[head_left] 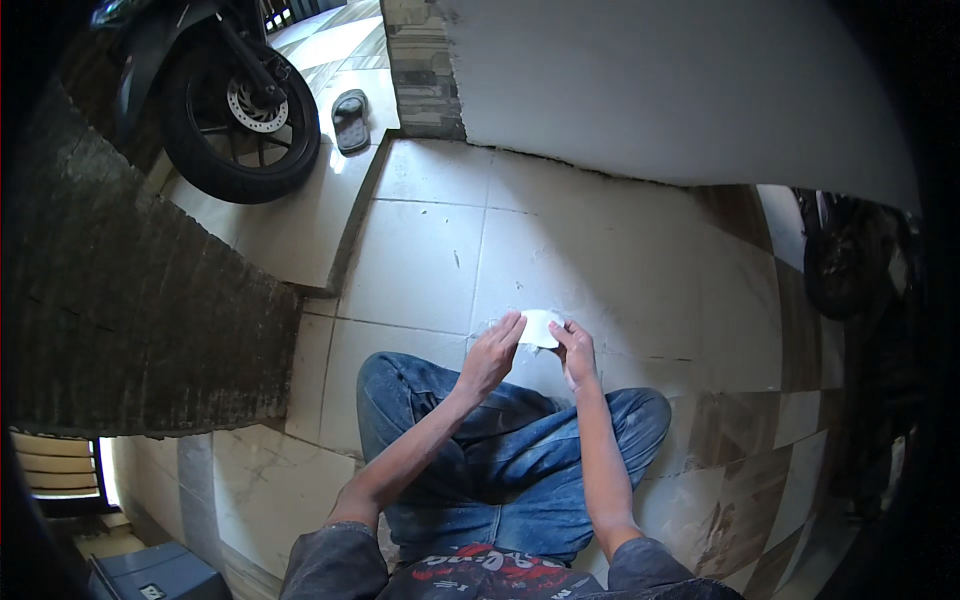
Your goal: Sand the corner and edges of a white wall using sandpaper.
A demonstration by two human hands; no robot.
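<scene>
In front of my crossed legs, a small flat white piece (538, 329) is between my two hands, a little above the tiled floor. It has a smooth face and a ragged lower edge; its material is hard to make out. My right hand (577, 354) pinches its right edge, thumb on top and fingers bent behind. At its left edge, my left hand (490, 354) has its fingers close together and fairly straight, the tips gripping the border; the thumb is hidden. White powder and crumbs lie on the floor around the piece.
Pale floor tiles (420, 255) spread ahead, with a raised step and a slipper (350, 121) beyond. A motorcycle wheel (240, 120) stands far left. A rough dark slab (130, 300) fills the left, a grey-blue box (160, 575) the lower left. A white wall (680, 80) borders the far side.
</scene>
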